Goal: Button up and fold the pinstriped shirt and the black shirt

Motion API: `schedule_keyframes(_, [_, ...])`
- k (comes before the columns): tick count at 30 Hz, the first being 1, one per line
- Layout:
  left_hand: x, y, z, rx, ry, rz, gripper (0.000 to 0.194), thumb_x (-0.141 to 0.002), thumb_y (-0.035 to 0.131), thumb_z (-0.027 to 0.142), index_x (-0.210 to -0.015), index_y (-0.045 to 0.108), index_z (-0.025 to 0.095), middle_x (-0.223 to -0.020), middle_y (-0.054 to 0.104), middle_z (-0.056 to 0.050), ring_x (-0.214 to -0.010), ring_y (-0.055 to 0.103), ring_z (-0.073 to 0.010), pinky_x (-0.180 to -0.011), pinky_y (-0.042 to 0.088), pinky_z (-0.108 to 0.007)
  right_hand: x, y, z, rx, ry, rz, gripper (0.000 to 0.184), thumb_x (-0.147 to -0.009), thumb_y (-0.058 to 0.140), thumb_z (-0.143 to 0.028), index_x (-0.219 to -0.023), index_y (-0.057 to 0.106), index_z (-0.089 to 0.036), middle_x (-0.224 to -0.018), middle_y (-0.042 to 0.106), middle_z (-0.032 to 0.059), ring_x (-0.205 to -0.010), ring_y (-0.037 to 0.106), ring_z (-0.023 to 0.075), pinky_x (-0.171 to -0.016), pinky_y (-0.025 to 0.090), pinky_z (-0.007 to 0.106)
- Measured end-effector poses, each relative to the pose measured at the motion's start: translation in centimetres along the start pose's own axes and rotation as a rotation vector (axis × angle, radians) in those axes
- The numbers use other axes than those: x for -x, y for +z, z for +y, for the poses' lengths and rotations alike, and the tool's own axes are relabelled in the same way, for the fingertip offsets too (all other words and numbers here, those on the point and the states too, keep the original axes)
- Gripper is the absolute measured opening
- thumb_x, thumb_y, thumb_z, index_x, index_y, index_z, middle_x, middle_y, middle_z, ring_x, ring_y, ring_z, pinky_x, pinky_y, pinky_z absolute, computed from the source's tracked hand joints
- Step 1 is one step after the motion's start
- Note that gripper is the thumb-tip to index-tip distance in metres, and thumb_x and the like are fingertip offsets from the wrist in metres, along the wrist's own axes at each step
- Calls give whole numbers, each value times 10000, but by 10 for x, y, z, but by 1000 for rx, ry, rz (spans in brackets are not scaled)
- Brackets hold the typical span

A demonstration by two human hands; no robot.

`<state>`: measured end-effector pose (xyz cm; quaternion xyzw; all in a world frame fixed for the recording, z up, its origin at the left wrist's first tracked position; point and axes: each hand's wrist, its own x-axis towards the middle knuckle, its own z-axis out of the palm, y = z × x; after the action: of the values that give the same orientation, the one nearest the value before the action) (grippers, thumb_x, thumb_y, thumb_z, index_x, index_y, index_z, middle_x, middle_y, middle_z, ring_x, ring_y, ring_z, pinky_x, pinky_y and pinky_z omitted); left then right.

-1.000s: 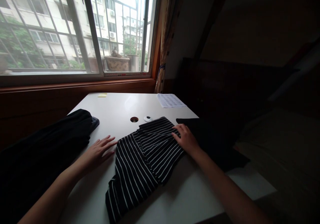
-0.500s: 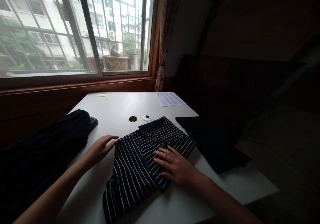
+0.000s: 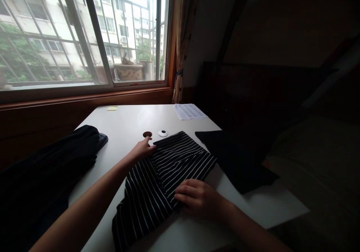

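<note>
A black garment with thin white stripes (image 3: pixel 165 173) lies partly folded on the white table (image 3: pixel 126 120). My left hand (image 3: pixel 144 149) reaches forward to the garment's far left corner, its fingers closed on the cloth edge there. My right hand (image 3: pixel 198 198) rests on the garment's near right edge with the fingers curled round the fold.
A pile of black clothing (image 3: pixel 47 169) covers the table's left side. A dark cloth (image 3: pixel 233 154) hangs over the right edge. A cable hole (image 3: pixel 147 134), a small white round object (image 3: pixel 162 133), a printed sheet (image 3: pixel 189 111) and a yellow note (image 3: pixel 112 108) lie beyond. The window is behind.
My left hand has moved from beside the garment forward to its far left corner. My right hand has slid from the far right edge down to the near edge and curled.
</note>
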<state>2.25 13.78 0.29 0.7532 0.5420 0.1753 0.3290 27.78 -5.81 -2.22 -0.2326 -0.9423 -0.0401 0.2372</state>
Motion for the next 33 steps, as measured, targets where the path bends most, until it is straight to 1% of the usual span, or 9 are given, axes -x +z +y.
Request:
schedule_keyframes(3, [-18,8,1,27,-59,24,638,-848,662,404,-1382,452,124,-972,742,-108,-687,707,-206,-698,529,-288,-1,3,-1,18,-33,5,246,-903,594,-125,-1142,650,-149,-1021,730,79,-942,662,192,-831,574,349])
schedule_keyframes(6, [-30,11,1,73,-102,23,669,-768,751,360,-1343,497,131,-966,734,-102,-647,686,-198,-631,518,-279,-3,1,-3,4,-17,74,233,-900,594,-122,-1123,650,-157,-985,736,77,-892,667,194,-777,581,348])
schedule_keyframes(10, [-39,10,5,194,-105,8,511,-705,790,267,-1173,630,139,-880,714,-68,-669,676,-194,-570,505,-253,-9,-10,-6,-101,104,225,303,-874,606,-80,-1156,634,-186,-980,728,61,-859,666,179,-755,574,329])
schedule_keyframes(15, [-39,1,15,431,-54,27,378,-765,727,235,-1117,644,124,-875,696,-67,-694,676,-163,-590,530,-239,-23,-33,-5,-143,250,433,338,-855,616,-34,-1137,643,-219,-947,710,44,-850,670,166,-766,571,314])
schedule_keyframes(18, [-29,-14,23,570,-14,39,375,-781,710,240,-1128,625,126,-944,705,-82,-762,692,-162,-676,565,-260,-36,-46,-6,-98,275,528,357,-848,626,-22,-1144,643,-221,-950,708,42,-847,670,162,-770,571,311])
schedule_keyframes(20, [-19,-28,27,628,10,51,385,-772,716,253,-1125,623,130,-941,706,-79,-779,692,-164,-695,568,-269,-46,-54,-10,-67,249,561,378,-843,627,-14,-1164,634,-215,-963,710,45,-853,668,161,-777,569,313])
schedule_keyframes(25, [14,-71,22,656,36,52,425,-723,763,317,-1089,649,133,-895,702,-65,-777,683,-181,-678,557,-283,-74,-60,-37,5,101,537,334,-851,635,-77,-1168,630,-179,-912,705,48,-770,648,148,-722,561,310])
schedule_keyframes(29, [45,-95,1,575,10,19,544,-698,784,431,-1151,646,163,-916,694,-57,-824,683,-216,-705,564,-329,-94,-45,-69,38,-48,464,214,-908,595,-185,-1111,656,-150,-792,685,18,-631,585,123,-603,543,284])
schedule_keyframes(33, [73,-94,-27,502,-77,-11,597,-699,759,493,-1184,631,171,-920,683,-55,-853,677,-233,-724,560,-347,-105,-15,-89,22,-185,347,56,-907,632,-171,-908,687,-177,-668,614,-31,-546,507,94,-434,448,233])
